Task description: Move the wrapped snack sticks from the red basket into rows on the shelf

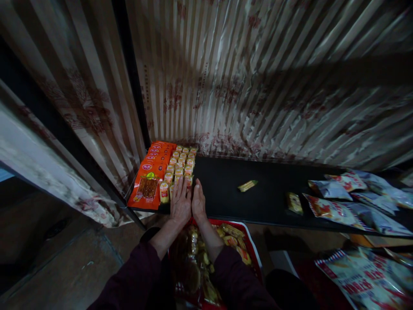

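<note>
Rows of small yellow-wrapped snack packs (179, 165) stand at the left end of the black shelf (222, 193). My left hand (180, 204) lies with fingers stretched out over the front packs and hides some of them. Beside it, my right hand (198, 201) stands on edge, fingers straight, palm turned toward the left hand. Its fingertips are by the right side of the rows. Neither hand is closed round a pack. Orange snack bags (150, 174) overlap in a line left of the packs.
Below my forearms is a red basket (254, 247) holding more yellow packs. A loose stick-shaped pack (248, 186) and a single yellow pack (294, 203) lie on the shelf. White-and-red bags (335, 211) lie at right, with more bags (368, 275) lower down. A striped curtain (245, 86) hangs behind.
</note>
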`<state>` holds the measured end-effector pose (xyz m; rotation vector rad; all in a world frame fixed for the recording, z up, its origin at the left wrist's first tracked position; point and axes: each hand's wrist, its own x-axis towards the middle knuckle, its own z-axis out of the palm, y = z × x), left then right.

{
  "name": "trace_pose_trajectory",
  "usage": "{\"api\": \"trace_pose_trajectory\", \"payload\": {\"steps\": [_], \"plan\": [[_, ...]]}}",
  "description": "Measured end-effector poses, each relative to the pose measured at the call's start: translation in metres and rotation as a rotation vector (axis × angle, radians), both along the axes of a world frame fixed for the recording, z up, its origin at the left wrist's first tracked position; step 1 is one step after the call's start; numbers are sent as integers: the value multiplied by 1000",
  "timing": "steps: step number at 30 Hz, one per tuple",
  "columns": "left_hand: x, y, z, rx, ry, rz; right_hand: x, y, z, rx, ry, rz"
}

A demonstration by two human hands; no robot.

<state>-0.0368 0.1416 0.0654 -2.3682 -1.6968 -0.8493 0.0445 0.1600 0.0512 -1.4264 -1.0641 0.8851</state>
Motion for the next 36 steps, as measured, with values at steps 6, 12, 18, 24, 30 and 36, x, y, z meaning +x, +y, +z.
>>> {"api": "trace_pose_trajectory", "payload": {"steps": [6, 12, 18, 24, 30, 36], "plan": [[6, -34, -25, 4, -64, -190, 8, -45, -3, 65, -41, 0], [11, -75, -42, -104, -212, -288, 16, -91, -13, 108, -112, 24], [18, -101, -61, -255, -305, -265, 21, -119, -24, 133, -176, 18], [26, -119, -66, -552, -350, -262, 29, -134, -43, 98, -306, 46], [22, -135, -85, -1097, -414, -235, 49, -157, -82, -290, -477, 231], [4, -148, -100, -1247, -557, -319, 57, -173, -99, -242, -558, 419]]}}
